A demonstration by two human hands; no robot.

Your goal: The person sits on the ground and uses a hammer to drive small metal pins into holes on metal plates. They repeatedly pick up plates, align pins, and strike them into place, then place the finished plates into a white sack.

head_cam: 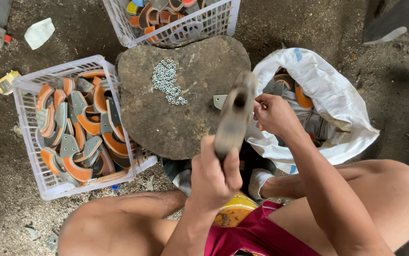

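Observation:
My left hand (213, 175) is closed around the wooden handle of a hammer (235, 113), raised and blurred above a round stone block (166, 123). My right hand (273, 114) pinches a small grey metal piece (220, 100) lying at the block's right edge. A cluster of small silver nuts (167, 80) lies on the block's top. The hammer head hides part of the piece.
A white plastic crate (29, 142) at the left holds several grey and orange curved parts (83, 123). Another crate (180, 28) of similar parts stands at the top. A white sack (327, 95) with more parts sits at the right. Dirt floor all around.

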